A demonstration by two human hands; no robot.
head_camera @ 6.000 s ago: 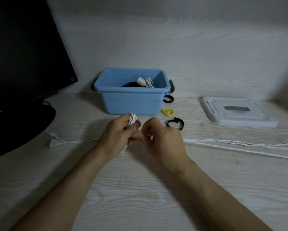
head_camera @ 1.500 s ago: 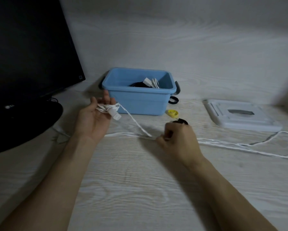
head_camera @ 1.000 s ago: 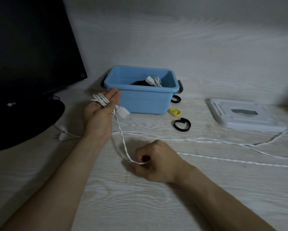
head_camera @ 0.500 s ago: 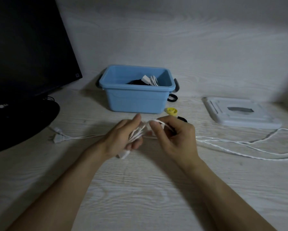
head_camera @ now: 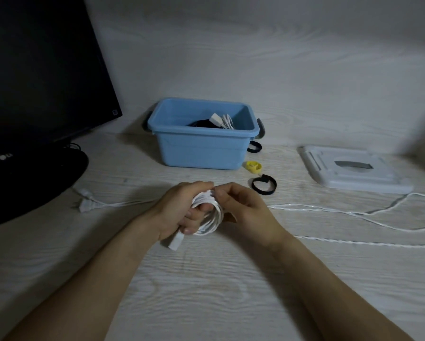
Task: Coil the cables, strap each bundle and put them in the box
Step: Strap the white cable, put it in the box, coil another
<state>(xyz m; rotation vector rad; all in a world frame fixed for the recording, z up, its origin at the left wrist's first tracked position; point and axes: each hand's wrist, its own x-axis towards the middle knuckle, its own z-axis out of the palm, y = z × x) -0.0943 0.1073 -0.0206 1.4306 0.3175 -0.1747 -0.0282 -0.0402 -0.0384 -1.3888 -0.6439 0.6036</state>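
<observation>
Monitor (head_camera: 34, 77) stands at far left, its base on the desk (head_camera: 206, 291), with a white plug (head_camera: 87, 206) lying just in front and its lead running toward the hands. Left hand (head_camera: 181, 212) grips the coil (head_camera: 210, 217) of white cable, fingers curled through the loops, a white connector (head_camera: 174, 242) hanging below the palm. Right hand (head_camera: 241, 210) pinches the cable at the top of the coil, laying on another turn. Box (head_camera: 201, 148) sits beyond the hands and already contains a black bundle and a white one. Straps lie to its right: a yellow strap (head_camera: 253, 166), a black strap (head_camera: 264, 185) nearer the hands, and another black one beside the box handle. Lid (head_camera: 351, 171) rests further right, off the box. Loose cable (head_camera: 354, 215) trails across the desk to the right edge. Step in hand, as judged: coiling, not yet complete, since much cable remains unwound. Next move calls for the right hand to draw in more slack and wrap it evenly while the left holds the loops together; strapping comes only once both ends are gathered.
</observation>
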